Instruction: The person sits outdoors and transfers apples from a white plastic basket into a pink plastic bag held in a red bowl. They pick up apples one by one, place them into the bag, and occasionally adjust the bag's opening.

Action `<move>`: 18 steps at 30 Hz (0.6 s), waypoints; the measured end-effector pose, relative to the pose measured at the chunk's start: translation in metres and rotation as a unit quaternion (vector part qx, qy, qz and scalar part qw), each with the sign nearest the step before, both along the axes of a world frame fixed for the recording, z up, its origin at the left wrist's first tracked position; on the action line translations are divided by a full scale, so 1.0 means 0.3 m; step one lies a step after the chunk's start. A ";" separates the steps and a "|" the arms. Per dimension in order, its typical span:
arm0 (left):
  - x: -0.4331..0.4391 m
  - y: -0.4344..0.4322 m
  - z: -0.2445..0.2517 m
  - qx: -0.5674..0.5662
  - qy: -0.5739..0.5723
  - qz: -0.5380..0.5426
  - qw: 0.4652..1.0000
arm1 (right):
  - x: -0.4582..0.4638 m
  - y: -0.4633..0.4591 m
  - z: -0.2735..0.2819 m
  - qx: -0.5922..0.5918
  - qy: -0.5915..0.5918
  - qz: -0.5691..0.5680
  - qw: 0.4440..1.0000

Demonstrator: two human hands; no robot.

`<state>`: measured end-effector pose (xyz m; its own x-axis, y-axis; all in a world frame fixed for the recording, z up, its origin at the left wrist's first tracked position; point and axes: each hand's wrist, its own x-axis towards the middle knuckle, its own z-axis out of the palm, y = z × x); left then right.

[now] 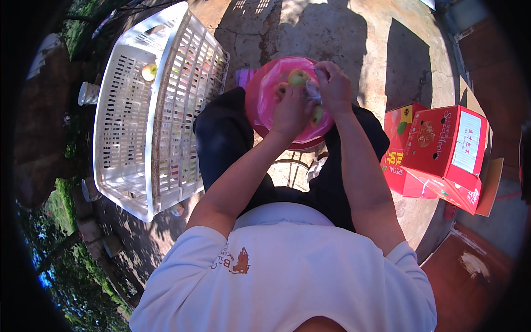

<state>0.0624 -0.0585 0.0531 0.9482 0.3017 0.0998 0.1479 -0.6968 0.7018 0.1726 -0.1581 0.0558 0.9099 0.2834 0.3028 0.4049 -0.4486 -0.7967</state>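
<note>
A red basin (254,108) rests between my knees, with a pink plastic liner (269,111) spread inside it. Several yellow-green apples lie in the liner, among them one apple (298,77) at the far side and another apple (317,115) near its right edge. My left hand (291,108) reaches over the fruit, fingers bent down; what they touch is hidden. At the liner's right rim, my right hand (335,88) has its fingers bent together. Crumpled clear plastic (312,89) sits between both hands, and whether the right fingers grip it cannot be told.
To the left, a large white plastic crate (155,124) lies tipped, with one apple (149,72) in it. Red printed cardboard apple boxes (435,141) stand at the right. Beyond the basin is sunlit concrete floor (286,39); plants (62,257) grow at lower left.
</note>
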 end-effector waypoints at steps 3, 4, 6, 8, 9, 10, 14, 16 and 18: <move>0.017 -0.042 -0.020 -0.103 0.057 0.000 0.993 | -0.002 -0.002 -0.003 0.007 0.002 0.000 1.000; 0.028 -0.044 -0.031 -0.141 0.065 -0.003 0.988 | -0.002 -0.003 -0.002 0.005 0.004 0.004 1.000; 0.047 -0.039 -0.041 -0.149 0.067 -0.019 0.986 | -0.002 -0.005 -0.003 0.001 0.010 0.009 1.000; 0.056 -0.053 -0.040 -0.123 0.055 -0.027 0.990 | 0.003 -0.010 -0.005 -0.005 0.009 0.009 1.000; 0.061 -0.072 -0.040 -0.095 0.041 -0.025 0.994 | 0.004 -0.010 -0.005 -0.007 0.009 0.008 1.000; 0.061 -0.081 -0.040 -0.066 0.028 -0.024 0.997 | 0.003 -0.010 -0.004 -0.007 0.016 0.008 1.000; 0.059 -0.072 -0.034 -0.087 0.015 -0.028 0.996 | 0.004 -0.014 -0.006 -0.019 0.027 0.007 0.999; 0.056 -0.061 -0.044 -0.109 0.004 -0.035 0.993 | -0.001 -0.013 0.004 -0.020 0.035 0.013 0.999; 0.046 -0.052 -0.055 -0.114 -0.018 -0.046 0.992 | -0.009 -0.019 0.018 -0.014 0.052 0.020 0.998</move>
